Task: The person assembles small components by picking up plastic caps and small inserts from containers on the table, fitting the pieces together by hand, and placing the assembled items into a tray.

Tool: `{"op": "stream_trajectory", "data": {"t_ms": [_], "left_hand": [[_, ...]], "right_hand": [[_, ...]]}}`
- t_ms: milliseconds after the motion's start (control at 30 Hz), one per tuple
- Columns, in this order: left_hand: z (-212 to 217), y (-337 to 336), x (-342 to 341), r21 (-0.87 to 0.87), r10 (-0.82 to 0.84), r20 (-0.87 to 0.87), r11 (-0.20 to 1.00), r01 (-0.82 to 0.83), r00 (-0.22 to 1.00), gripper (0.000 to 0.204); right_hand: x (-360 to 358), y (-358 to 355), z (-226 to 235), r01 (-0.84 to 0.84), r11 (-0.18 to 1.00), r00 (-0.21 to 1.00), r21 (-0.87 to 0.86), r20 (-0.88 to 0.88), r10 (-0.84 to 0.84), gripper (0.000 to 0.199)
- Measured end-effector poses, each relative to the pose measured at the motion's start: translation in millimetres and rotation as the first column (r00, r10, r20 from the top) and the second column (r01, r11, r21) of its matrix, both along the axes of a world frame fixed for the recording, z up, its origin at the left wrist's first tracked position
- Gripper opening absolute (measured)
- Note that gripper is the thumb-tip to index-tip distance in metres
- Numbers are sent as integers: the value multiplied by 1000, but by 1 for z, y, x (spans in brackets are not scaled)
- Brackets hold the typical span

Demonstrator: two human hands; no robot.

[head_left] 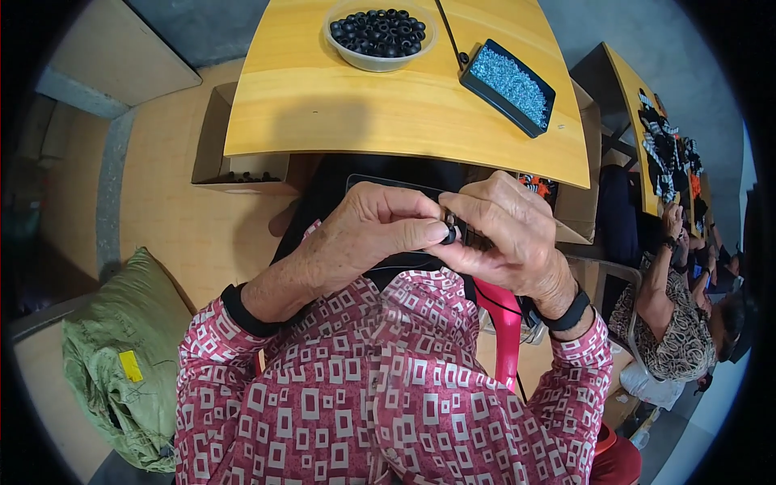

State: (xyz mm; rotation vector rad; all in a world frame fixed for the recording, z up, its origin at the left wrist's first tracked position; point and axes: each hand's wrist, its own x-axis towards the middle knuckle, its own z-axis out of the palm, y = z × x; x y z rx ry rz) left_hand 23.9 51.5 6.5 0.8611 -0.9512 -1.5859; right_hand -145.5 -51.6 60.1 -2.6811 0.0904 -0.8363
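Note:
My left hand (388, 226) and my right hand (505, 234) meet in front of my chest, just off the table's near edge. Between the left thumb and forefinger is a small black bead (450, 236), mostly covered by fingertips. The right fingers close on it from the other side; what else they may hold is hidden. Farther off, a clear round bowl (377, 62) is heaped with black beads (380, 32) that have holes. To its right, a black rectangular tray (529, 128) holds many tiny clear bluish pieces (509, 83).
A single black bead (463, 58) lies beside a thin dark rod (449, 28) on the yellow table (267, 97). Cardboard boxes (242, 187) stand under both table sides. A green sack (125, 356) is on the left. At right, another person (679, 315) works at a second table (626, 97).

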Motion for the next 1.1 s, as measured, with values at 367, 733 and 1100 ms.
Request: {"op": "stream_trajectory", "data": {"t_ms": [367,733,1100], "left_hand": [[-6,2,-10,-64,156,102,987,-150,982,18],[10,17,-18,-262,324,265,931,-255,908,15],[4,9,-14,-75,204,115,978,-196,972,15]], "right_hand": [[-8,15,10,125,956,982,-265,-104,-158,38],[-13,10,6,8,930,1000,-366,1,-8,31],[-7,11,2,23,935,997,-354,-56,-45,25]]}}
